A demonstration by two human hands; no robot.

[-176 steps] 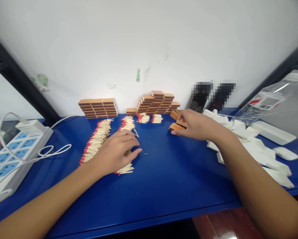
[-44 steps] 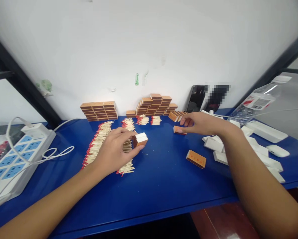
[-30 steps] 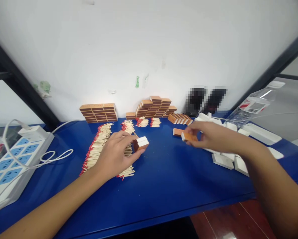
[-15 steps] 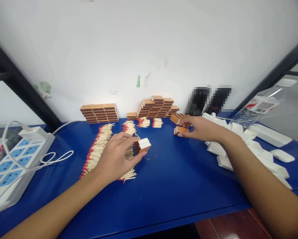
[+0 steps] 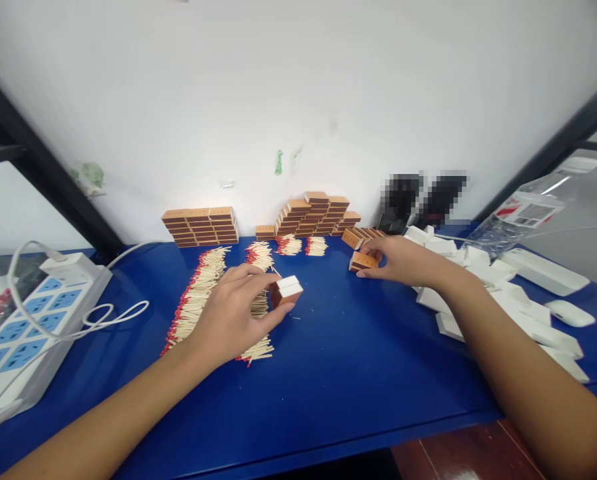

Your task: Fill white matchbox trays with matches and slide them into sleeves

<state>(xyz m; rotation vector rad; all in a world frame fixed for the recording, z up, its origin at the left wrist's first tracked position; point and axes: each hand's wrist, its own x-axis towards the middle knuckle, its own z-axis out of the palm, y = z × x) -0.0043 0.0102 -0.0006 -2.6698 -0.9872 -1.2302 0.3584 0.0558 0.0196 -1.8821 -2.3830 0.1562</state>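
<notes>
My left hand [image 5: 236,310] pinches what looks like two matchboxes [image 5: 288,291] pressed side by side, white ends up, between thumb and fingers. It hovers over a row of red-tipped matches [image 5: 261,353], hiding part of it. At the right, my right hand [image 5: 391,259] grips a single orange-brown matchbox [image 5: 363,261], tilted, with the thumb at its near side. Just behind that box lies a leaning row of matchboxes [image 5: 353,237]. A longer row of matches [image 5: 198,293] spreads left of my left hand, and small match piles [image 5: 316,247] lie farther back.
Stacked matchboxes [image 5: 201,227] stand against the wall, with a stepped stack [image 5: 313,213] beside them. White box pieces [image 5: 518,303] are heaped at the right near a plastic bottle [image 5: 523,207]. A power strip [image 5: 33,327] with cables sits on the left of the blue table [image 5: 328,400].
My right hand has tilted its matchbox, so more of the dark side strip faces me. My left hand keeps its matchboxes in nearly the same place.
</notes>
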